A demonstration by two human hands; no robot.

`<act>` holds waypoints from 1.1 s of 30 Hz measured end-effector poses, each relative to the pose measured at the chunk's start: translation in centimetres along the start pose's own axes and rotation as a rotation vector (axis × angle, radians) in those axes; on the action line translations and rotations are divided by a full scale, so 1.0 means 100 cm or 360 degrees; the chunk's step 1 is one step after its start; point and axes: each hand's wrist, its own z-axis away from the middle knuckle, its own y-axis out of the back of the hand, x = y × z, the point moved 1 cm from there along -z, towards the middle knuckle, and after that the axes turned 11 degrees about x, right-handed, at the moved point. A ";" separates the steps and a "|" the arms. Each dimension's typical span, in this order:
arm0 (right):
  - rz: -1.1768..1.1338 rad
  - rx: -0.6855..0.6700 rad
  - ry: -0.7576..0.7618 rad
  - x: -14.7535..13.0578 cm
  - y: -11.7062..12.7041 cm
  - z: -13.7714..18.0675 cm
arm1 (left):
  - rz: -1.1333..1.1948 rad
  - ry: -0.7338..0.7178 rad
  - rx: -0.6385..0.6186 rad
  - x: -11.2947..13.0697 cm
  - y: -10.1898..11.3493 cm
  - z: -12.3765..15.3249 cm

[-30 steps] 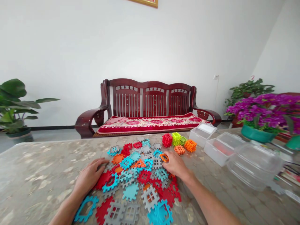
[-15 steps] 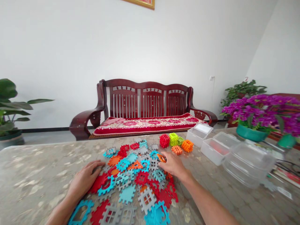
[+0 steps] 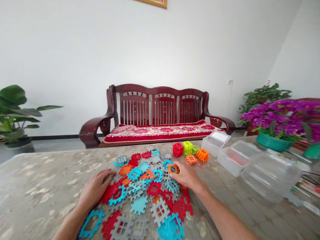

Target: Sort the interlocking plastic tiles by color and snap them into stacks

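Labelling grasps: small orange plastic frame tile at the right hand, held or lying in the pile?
Held: the right hand pinches the small orange plastic frame tile at its fingertips, over the flat plastic tiles.

The interlocking tiles [image 3: 145, 193] look like smooth, matt plastic, and so does the orange tile [image 3: 173, 168] pinched in the fingers of the right hand [image 3: 187, 176]. Under the tiles, the surface [image 3: 37, 186] is polished, mottled stone. Right of them, the boxes [image 3: 232, 161] are clear glossy plastic. Behind them, the sofa [image 3: 160, 106] is lacquered wood with a cloth cushion [image 3: 160, 130].
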 end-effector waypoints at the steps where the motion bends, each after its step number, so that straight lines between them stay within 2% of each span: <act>1: 0.0023 0.0014 0.0008 -0.001 0.000 0.001 | 0.0002 0.0002 -0.0007 0.000 0.000 0.000; 11: 0.0260 0.0149 -0.0041 -0.009 -0.011 0.008 | 0.0021 -0.0001 -0.0008 -0.002 -0.002 0.000; 16: 0.0088 0.0324 -0.0018 -0.002 -0.006 -0.001 | 0.0035 -0.0055 0.0059 -0.011 -0.008 0.000; 20: -0.0036 0.0608 -0.0131 0.032 0.021 -0.024 | 0.0028 -0.0073 0.0071 -0.016 -0.012 -0.001; 24: 0.0171 0.0778 -0.0386 0.086 0.048 -0.038 | 0.0033 -0.0066 0.0074 -0.016 -0.012 -0.001; 28: 0.0305 0.0738 -0.0579 0.127 0.054 -0.038 | 0.0056 -0.0071 0.0066 -0.015 -0.011 -0.001; 33: 0.0247 0.0666 -0.0644 0.147 0.047 -0.040 | 0.0078 -0.0056 0.0057 -0.016 -0.011 -0.001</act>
